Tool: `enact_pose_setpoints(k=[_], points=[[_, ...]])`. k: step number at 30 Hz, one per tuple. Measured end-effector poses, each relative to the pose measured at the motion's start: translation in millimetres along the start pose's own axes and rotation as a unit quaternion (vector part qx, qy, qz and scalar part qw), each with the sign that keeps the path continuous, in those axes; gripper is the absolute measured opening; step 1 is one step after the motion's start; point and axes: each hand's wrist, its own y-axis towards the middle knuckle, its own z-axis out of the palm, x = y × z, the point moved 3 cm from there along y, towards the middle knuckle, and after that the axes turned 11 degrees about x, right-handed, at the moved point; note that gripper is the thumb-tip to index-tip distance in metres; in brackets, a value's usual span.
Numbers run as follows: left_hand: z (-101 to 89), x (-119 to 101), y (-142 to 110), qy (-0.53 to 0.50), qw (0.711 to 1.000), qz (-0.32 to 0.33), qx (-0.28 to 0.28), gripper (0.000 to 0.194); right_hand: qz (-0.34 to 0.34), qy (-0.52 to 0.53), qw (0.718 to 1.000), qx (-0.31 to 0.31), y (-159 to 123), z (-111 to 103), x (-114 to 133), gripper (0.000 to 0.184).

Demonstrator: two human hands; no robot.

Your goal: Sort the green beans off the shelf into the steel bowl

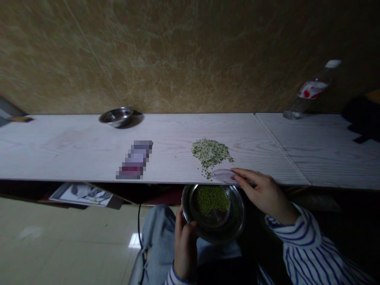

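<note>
My left hand (186,241) grips the left rim of a steel bowl (237,221), thumb on the edge. This bowl is held just below the table's front edge and tips slightly. Green mung beans (212,199) lie in its far part. Pinched in my right hand (263,192) is a thin, see-through purplish oval piece (222,175); its exact kind is unclear. It rests at the table edge above the bowl, beside a spread of mung beans (210,152) mixed with paler bits on the tabletop.
On the white wood-grain table (169,158) stands a smaller steel bowl (117,117) near the wall. A blurred-out phone-shaped item (135,160) lies left of the beans. Toward the right back are a clear bottle (311,91) and a dark item (363,116). Open shelving (118,194) sits below.
</note>
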Motion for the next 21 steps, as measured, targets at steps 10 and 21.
enact_pose_setpoints(k=[10,21], points=[[-3.5,3.2,0.6,-0.006,1.000,-0.010,-0.004,0.056,0.014,0.001,1.000,0.005,4.3,4.4,1.6,0.028],[-1.2,0.6,0.7,-0.001,1.000,0.000,0.001,0.052,0.025,0.003,1.000,-0.012,8.5,0.5,-2.8,0.030]])
